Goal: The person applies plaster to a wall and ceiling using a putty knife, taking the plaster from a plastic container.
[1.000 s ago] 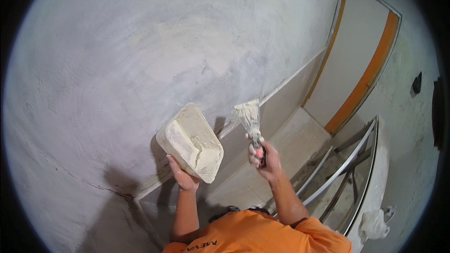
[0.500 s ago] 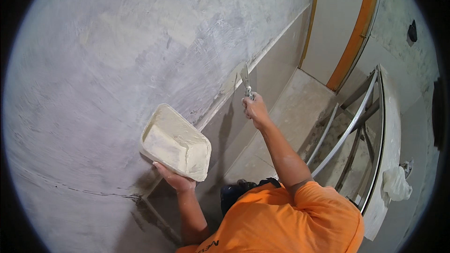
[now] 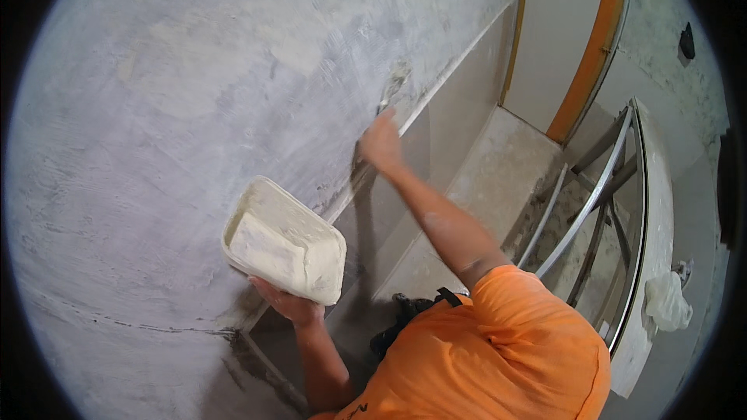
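My left hand (image 3: 292, 303) supports a white plastic tub (image 3: 268, 201) from beneath and its near side, fingers curled against it. Cream-coloured putty (image 3: 272, 253) lies inside, heaped along the near part. Farther off, my right hand (image 3: 381, 142) is closed around a putty knife (image 3: 387, 97), whose handle is mostly hidden by the hand. The knife's blade, smeared by motion, is at the grey plastered wall (image 3: 194, 109), just above the tiled lower strip (image 3: 459, 101). Fresh-looking putty marks surround it.
At right stands a metal-legged frame (image 3: 591, 202) with a long pale board (image 3: 657, 179). A crumpled white plastic bag (image 3: 668, 302) hangs by its edge. A doorway with an orange frame (image 3: 595, 54) is at the far end. Dusty floor (image 3: 498, 163) runs alongside the wall.
My right hand has swung left and away from me, bringing the putty knife against the wall. The tub in my left hand has shifted slightly left.
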Tool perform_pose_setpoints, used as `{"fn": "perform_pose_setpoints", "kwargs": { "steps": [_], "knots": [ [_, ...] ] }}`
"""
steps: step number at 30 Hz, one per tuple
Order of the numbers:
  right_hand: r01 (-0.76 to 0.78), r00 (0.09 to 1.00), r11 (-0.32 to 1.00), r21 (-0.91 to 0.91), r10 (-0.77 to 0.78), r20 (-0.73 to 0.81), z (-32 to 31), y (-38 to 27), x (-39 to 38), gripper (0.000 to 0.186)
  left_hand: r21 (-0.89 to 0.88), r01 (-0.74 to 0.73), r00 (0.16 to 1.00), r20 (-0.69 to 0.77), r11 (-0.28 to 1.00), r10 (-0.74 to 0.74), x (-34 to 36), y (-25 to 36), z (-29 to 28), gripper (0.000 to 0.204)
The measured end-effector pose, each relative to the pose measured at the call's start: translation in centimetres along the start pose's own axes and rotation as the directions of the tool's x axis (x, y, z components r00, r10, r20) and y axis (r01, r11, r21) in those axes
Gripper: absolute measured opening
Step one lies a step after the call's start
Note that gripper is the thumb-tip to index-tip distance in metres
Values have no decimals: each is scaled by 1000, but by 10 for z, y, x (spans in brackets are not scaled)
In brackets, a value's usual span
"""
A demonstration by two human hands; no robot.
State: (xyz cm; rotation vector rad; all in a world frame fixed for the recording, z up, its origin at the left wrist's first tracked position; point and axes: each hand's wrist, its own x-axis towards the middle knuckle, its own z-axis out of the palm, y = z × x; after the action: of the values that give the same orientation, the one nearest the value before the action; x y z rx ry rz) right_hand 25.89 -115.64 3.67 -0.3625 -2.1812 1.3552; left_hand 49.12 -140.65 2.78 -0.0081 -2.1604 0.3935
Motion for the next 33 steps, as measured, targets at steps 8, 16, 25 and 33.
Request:
{"fn": "perform_pose_setpoints", "kwargs": {
  "steps": [8,16,25,33],
  "knots": [
    [29,893,986,-162,47,447,-73,10,-100,38,-861,265,949,155,433,-273,2,0,-8,88],
    [-240,955,969,51,227,191,-112,32,41,39,-518,412,628,758,-750,-178,49,34,-39,82],
    [166,839,973,-158,-55,542,-80,-25,-87,43,-863,506,838,494,-8,-231,21,16,-28,86],
    [109,950,993,53,-120,290,-121,46,-46,38,-442,439,464,857,-782,-223,46,22,-45,79]
  ]
}}
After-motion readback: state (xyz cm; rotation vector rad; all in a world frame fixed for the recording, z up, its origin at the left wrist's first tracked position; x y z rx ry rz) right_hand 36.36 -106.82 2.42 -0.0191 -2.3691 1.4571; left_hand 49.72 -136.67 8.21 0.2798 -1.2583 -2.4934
